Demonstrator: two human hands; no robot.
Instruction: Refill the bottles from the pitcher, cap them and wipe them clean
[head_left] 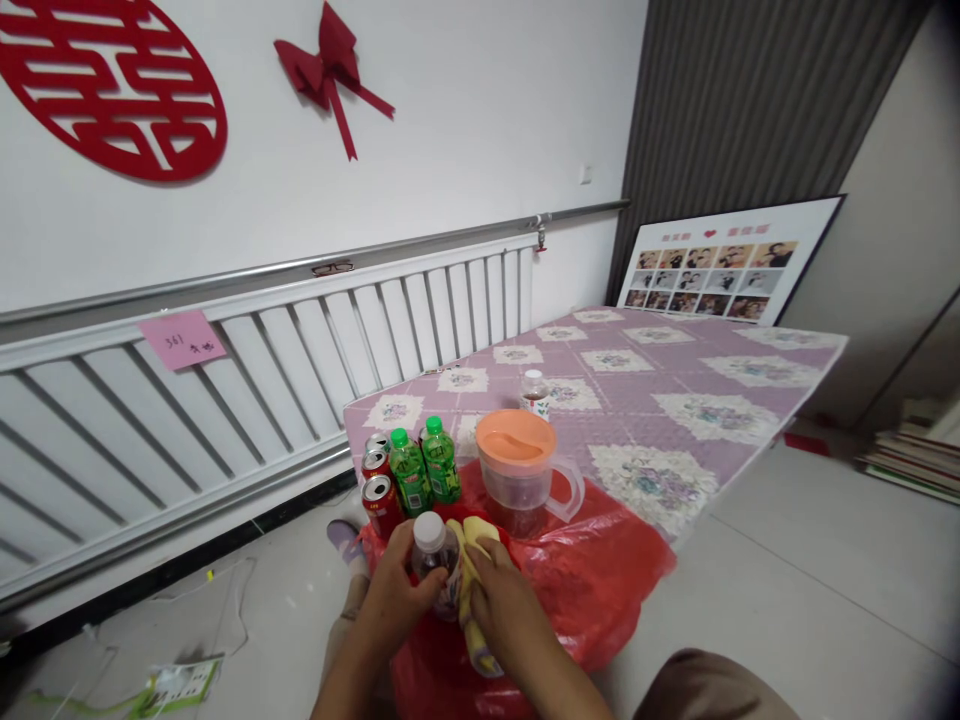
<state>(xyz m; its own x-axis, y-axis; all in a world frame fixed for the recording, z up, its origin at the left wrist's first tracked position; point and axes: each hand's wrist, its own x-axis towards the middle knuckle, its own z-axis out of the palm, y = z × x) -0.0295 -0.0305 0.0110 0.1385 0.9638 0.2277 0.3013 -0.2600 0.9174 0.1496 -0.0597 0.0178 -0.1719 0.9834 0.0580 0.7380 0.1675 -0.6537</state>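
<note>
My left hand (397, 592) is wrapped round a clear plastic bottle (444, 560) with a white cap, which stands near the front of the red plastic sheet (585, 590). In my right hand (499, 590) is a yellow cloth (472, 600), bunched up and pressed against the bottle's right side. Just behind the bottle are two green drink bottles (411, 472) and several drink cans (381, 500). To the right of these stands a clear plastic pitcher (517, 490) with an orange lid (516, 437). The cloth and fingers cover part of the bottle's label.
Farther back, another white-capped bottle (534, 395) stands on the purple patterned tablecloth (622, 362). A white radiator (300, 365) runs along the wall on the left. At the far right, a photo board (697, 262) leans against grey panelling.
</note>
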